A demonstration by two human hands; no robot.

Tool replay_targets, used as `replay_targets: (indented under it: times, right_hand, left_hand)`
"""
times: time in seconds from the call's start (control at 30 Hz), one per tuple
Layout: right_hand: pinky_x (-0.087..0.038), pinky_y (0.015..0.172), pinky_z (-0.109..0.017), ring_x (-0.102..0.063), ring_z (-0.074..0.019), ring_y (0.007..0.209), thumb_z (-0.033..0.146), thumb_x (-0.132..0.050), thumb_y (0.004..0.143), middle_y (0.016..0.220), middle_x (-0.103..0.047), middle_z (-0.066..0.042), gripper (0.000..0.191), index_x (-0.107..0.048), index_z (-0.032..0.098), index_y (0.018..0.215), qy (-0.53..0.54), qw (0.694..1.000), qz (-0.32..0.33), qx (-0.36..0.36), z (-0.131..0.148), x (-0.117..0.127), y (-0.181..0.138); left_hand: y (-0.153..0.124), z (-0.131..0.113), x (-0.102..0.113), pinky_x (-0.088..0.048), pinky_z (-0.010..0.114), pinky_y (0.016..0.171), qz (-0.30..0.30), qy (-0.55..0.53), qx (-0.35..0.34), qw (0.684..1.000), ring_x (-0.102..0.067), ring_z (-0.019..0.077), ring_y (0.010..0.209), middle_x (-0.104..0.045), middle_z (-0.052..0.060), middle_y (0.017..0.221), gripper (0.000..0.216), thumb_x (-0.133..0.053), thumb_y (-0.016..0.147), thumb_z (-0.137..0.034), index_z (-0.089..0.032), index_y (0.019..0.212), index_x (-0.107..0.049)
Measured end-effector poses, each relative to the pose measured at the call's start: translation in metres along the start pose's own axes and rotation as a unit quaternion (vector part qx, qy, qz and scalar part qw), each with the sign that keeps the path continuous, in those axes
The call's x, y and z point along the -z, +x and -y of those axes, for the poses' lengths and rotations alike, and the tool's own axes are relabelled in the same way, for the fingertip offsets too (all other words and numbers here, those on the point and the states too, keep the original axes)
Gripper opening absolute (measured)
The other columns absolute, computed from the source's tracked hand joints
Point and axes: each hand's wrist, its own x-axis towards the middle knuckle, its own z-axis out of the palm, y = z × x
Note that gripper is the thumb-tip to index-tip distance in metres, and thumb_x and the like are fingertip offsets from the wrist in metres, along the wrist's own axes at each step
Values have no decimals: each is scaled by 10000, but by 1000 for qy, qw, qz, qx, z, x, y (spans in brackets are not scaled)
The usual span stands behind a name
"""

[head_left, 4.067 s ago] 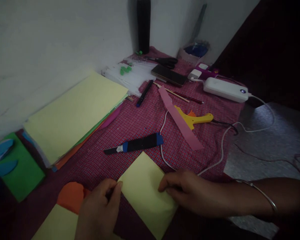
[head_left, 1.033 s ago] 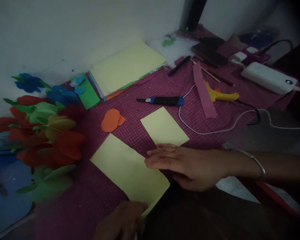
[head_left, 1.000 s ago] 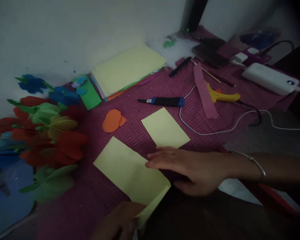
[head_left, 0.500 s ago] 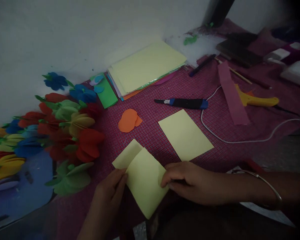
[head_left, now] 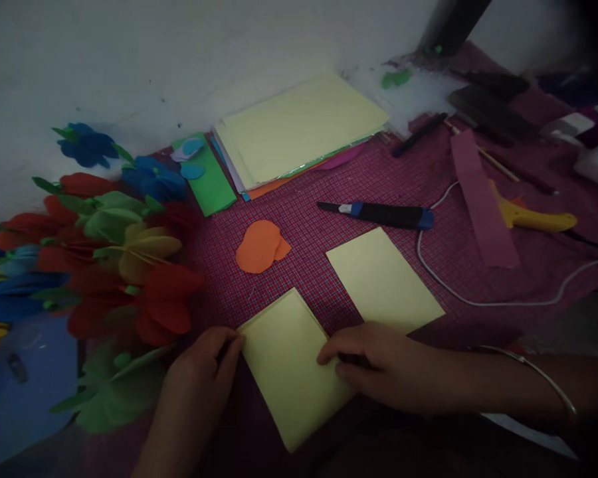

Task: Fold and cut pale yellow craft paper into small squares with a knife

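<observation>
Between my hands, near the table's front edge, lies pale yellow paper point(head_left: 289, 372), its two layers almost lined up. My left hand point(head_left: 204, 372) pinches its left edge between thumb and fingers. On the right edge, my right hand point(head_left: 379, 362) has its thumb and forefinger closed on the paper. Another pale yellow piece of paper point(head_left: 383, 279) lies flat just beyond my right hand. Orange paper cutouts point(head_left: 262, 245) rest on the checked cloth farther up, and a utility knife point(head_left: 379, 214) with a blue and black handle lies to their right.
Colourful paper flowers point(head_left: 129, 265) crowd the left side. A stack of coloured paper point(head_left: 303, 133) lies by the wall, with a green piece point(head_left: 209, 186) beside it. At right are a pink strip point(head_left: 483, 199), a yellow glue gun point(head_left: 538, 218), a white cord point(head_left: 493, 304) and a pen point(head_left: 418, 135).
The upper paper layer has come down over the lower one, so their edges nearly match. Both hands keep hold of the paper. The view has shifted slightly.
</observation>
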Motion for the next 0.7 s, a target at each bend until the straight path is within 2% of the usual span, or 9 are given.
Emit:
replay_targets:
  times: [0.37,0.53,0.7]
  right_hand:
    - [-481,681,-221,-660,-141,776,203,-483,820,890,-729,-35,321,-709,183,1048,18,999,-34,7,-5,-3,2]
    - [-466,653,-216,-657,-140,756,204,-479,821,879,-729,-38,306,-719,177,1009,19,999,-25,11,-3,-1,3]
    - [-457,636,-210,-651,-131,723,176,-471,808,855,-729,-30,323,-718,170,1017,22,1000,-10,2,1,3,5]
  left_hand:
    - [11,-2,0,-435,269,612,-5,7,6,1000,-588,150,618,-647,-26,700,279,-483,826,-465,-240,738,-622]
    - [13,-1,0,-424,265,574,4,24,15,1000,-558,144,564,-627,-31,650,286,-498,809,-478,-240,703,-616]
    - [14,1,0,-444,267,609,16,30,10,999,-599,151,627,-657,-23,703,282,-490,822,-468,-238,726,-622]
